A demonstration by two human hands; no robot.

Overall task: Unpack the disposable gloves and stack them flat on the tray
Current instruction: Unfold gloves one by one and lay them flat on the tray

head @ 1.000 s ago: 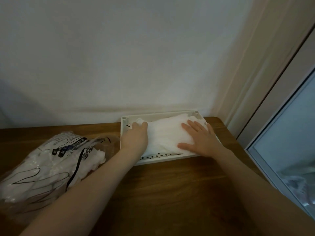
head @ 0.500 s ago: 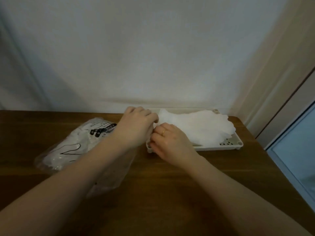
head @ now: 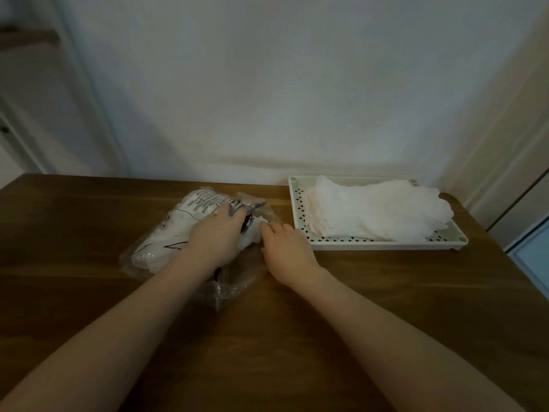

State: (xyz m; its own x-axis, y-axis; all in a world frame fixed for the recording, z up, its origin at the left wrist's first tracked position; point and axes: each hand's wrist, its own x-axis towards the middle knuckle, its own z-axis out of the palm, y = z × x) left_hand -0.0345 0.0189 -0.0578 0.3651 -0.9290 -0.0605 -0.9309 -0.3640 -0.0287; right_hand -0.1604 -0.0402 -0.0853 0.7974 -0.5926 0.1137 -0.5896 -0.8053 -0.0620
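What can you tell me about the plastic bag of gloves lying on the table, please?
The plastic bag is clear, crinkled film printed with black text and line drawings, with white gloves still packed inside. It lies flat on the wooden table, left of the tray and apart from it. The left hand rests on top of it; the right hand pinches white material at its open right end.
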